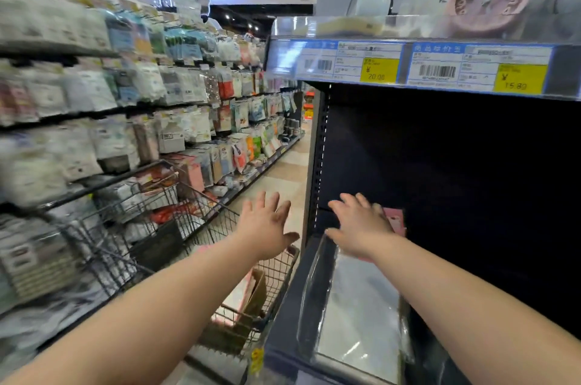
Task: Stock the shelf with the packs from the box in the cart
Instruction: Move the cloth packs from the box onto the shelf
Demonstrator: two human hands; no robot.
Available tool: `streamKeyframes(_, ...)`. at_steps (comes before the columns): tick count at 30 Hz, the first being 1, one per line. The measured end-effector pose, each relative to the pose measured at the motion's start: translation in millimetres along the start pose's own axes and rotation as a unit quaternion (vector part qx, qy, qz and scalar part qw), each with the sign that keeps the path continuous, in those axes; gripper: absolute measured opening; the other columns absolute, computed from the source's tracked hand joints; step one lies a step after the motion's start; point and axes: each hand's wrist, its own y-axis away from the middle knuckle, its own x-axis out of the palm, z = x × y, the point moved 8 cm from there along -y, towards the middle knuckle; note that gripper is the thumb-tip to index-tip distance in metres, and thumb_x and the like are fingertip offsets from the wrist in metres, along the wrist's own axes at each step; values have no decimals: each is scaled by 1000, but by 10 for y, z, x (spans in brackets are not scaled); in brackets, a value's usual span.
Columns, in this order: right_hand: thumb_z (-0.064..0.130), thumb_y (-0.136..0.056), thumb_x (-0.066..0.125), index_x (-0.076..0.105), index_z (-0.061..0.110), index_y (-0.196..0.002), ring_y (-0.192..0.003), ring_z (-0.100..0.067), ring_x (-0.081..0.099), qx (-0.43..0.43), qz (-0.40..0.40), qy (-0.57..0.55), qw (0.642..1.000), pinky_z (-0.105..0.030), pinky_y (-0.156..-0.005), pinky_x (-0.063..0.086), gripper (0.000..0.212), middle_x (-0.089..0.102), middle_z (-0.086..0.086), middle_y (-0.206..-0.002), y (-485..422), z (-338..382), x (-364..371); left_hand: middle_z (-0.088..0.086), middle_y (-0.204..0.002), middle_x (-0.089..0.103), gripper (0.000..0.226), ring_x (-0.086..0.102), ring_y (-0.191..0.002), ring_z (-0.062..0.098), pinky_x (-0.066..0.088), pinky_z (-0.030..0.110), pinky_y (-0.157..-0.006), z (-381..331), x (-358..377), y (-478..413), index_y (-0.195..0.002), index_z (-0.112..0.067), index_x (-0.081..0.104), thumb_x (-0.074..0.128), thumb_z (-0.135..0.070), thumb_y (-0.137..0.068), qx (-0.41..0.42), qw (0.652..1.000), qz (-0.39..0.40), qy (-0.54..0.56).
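shelf (283, 318) right, cart (220, 221) left. box (257, 292) sits low in cart, below left hand (267, 224) and back toward the body; that hand spread, empty, nearer. right hand (361, 224) flat on pink pack (396, 221) on shelf, gripping nothing.

A: Shelf state?
B: Dark metal shelf (284, 315), shiny liner on its floor. One flat pink pack (396, 221) lies toward the rear, partly hidden.
A: Box?
B: Brown cardboard box (256, 296), open and tilted, in the black wire cart (220, 224) just left of the shelf. Further pink packs (240, 293) inside, blurred.
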Motion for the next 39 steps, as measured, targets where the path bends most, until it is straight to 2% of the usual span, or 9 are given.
streamKeyframes(6,42,-95,46,22,24,-149,-148,-30,6,-46,44,-25,998,-51,-119,9,62,14,-3,-160,-89,604,211,8,-162,1,79,-3,-148,33,4,53,-118,670,184,391,-153,-21,7,36,-62,-92,-64,997,30,1)
streamKeyframes(11,44,-95,44,24,22,-148,-145,-28,15,-74,57,-2,996,-51,-116,16,61,20,-4,-157,-196,1097,333,8,-162,4,79,0,-148,34,6,55,-117,1221,425,545,-153,-21,6,35,-61,-92,-87,995,52,4)
streamKeyframes(16,45,-94,46,26,23,-146,-141,-28,26,-68,56,16,996,-50,-113,24,61,29,-3,-153,-415,1614,493,9,-161,6,80,1,-148,35,6,54,-117,1809,655,584,-153,-21,3,33,-63,-92,-80,995,67,2)
streamKeyframes(27,46,-92,46,30,24,-146,-137,-25,33,-59,81,10,995,-49,-112,28,61,37,-2,-149,-1150,3136,1053,9,-161,11,79,4,-148,34,7,54,-118,3553,1192,575,-153,-21,7,37,-61,-92,-96,990,94,35)
streamKeyframes(31,52,-91,45,29,24,-146,-137,-26,35,-33,114,18,993,-50,-110,29,63,37,-2,-149,-1291,3310,1306,9,-160,14,78,5,-148,33,8,54,-117,3837,1409,476,-153,-20,10,39,-59,-92,-74,990,110,40)
streamKeyframes(39,40,-91,49,33,23,-144,-137,-26,36,26,158,31,987,-52,-110,27,58,39,-2,-148,-1801,3105,1673,8,-160,15,80,7,-147,34,13,53,-117,3993,1923,43,-153,-19,8,39,-60,-92,-40,988,137,51)
